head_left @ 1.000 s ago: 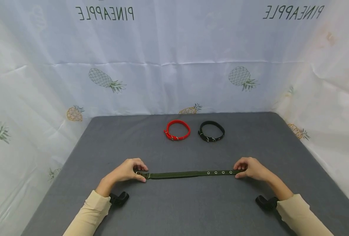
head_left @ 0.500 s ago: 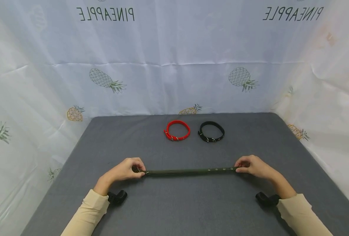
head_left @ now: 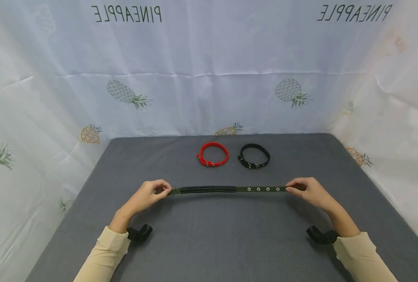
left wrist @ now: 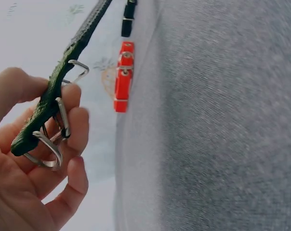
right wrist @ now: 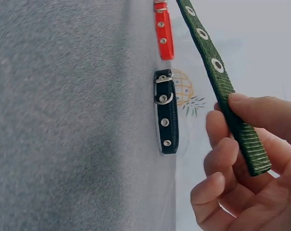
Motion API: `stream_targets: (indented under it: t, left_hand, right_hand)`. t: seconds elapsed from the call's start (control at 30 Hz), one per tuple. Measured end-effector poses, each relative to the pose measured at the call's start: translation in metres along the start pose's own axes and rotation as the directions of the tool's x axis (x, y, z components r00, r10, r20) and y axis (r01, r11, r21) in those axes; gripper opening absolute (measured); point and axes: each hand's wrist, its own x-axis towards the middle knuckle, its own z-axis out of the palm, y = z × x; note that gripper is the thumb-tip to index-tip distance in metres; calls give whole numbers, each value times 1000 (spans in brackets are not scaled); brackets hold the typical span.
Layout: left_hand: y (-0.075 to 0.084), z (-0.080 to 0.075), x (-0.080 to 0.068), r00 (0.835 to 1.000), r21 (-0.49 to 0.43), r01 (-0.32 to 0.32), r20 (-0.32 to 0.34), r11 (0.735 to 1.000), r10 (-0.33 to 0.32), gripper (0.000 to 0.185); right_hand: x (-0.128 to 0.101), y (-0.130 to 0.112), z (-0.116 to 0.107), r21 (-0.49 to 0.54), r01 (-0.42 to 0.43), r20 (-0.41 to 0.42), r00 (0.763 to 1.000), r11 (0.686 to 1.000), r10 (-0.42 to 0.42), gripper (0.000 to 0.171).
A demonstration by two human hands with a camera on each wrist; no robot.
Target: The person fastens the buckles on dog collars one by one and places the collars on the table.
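A dark green webbing collar (head_left: 208, 189) is stretched sideways between both hands, raised above the grey table. Its padded black inner side faces up in the head view, and several metal eyelets run along the right part. The left hand (head_left: 154, 192) pinches the buckle end between thumb and fingers; the metal buckle (left wrist: 48, 149) and rings show beside the fingers in the left wrist view. At the other end, the right hand (head_left: 308, 190) pinches the plain tip (right wrist: 254, 151) past the last eyelet.
Toward the table's back lie a red collar (head_left: 214, 163) and a black collar (head_left: 254, 165), both buckled into loops, side by side. The grey table (head_left: 209, 243) meets a pineapple-print curtain (head_left: 202, 105) behind. Each wrist wears a black camera mount (head_left: 140, 234).
The green collar has been lifted off the table and moved slightly away from the person. It has turned, so its padded black side now shows. The red and black collars stay put.
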Motion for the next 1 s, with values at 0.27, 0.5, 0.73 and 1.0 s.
stream_targets:
  t: [0.27, 0.5, 0.73, 1.0]
  left_hand:
    - [5, 0, 0, 994, -2, -28, -102, 1000, 28, 15]
    - [14, 2, 1, 972, -94, -86, -227, 992, 63, 23]
    - [25, 6, 6, 939, -303, -188, -333, 934, 81, 26]
    - [41, 15, 14, 914, -436, -261, -399, 861, 75, 27]
  right_hand:
    - [0, -8, 0, 55, -48, -130, 990, 997, 55, 20]
    - [3, -21, 4, 161, -57, -277, 956, 985, 101, 33]
    - [12, -37, 9, 303, 116, -380, 925, 946, 8, 20]
    - [20, -60, 13, 253, 174, -386, 920, 952, -66, 22]
